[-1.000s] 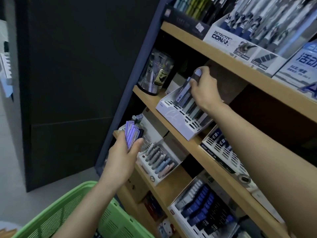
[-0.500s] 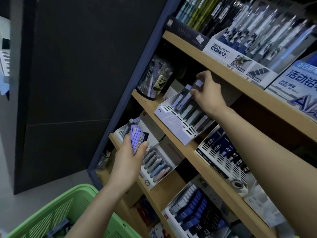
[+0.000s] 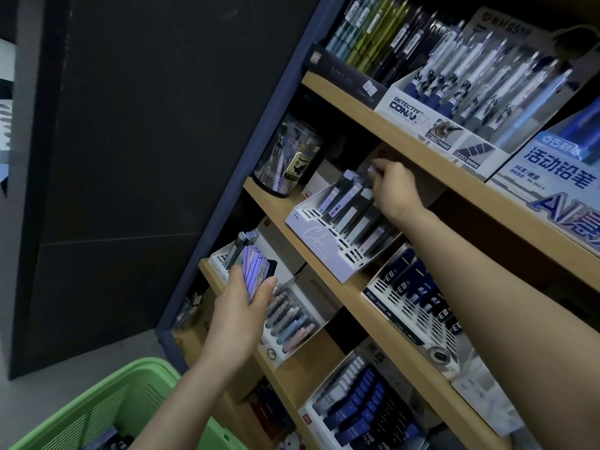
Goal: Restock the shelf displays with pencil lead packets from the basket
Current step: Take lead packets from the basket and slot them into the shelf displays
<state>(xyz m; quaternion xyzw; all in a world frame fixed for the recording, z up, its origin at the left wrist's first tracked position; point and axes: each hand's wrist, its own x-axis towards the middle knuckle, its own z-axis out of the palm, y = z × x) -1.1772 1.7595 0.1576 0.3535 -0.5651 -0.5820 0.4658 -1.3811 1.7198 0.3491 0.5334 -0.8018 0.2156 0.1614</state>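
My left hand (image 3: 242, 315) grips a fanned stack of purple pencil lead packets (image 3: 256, 274) in front of the lower shelf. My right hand (image 3: 394, 188) reaches up to the back of the lavender slotted display box (image 3: 319, 245) on the middle shelf and pinches the top of a lead packet (image 3: 370, 172) at its rear row. Several grey and blue lead packets (image 3: 349, 211) stand in the display's slots. The green plastic basket (image 3: 97, 410) sits at the bottom left, with a few dark packets at its bottom.
A clear round pen tub (image 3: 287, 157) stands left of the lavender display. White slotted boxes of blue lead cases (image 3: 418, 300) sit to its right and below. A pastel pen box (image 3: 289, 323) lies on the lower shelf. Pen display boxes (image 3: 431, 102) fill the top shelf.
My right hand has moved up and back along the lavender display, from the middle rows to its rear top. My left hand stayed by the lower shelf with the packet stack.
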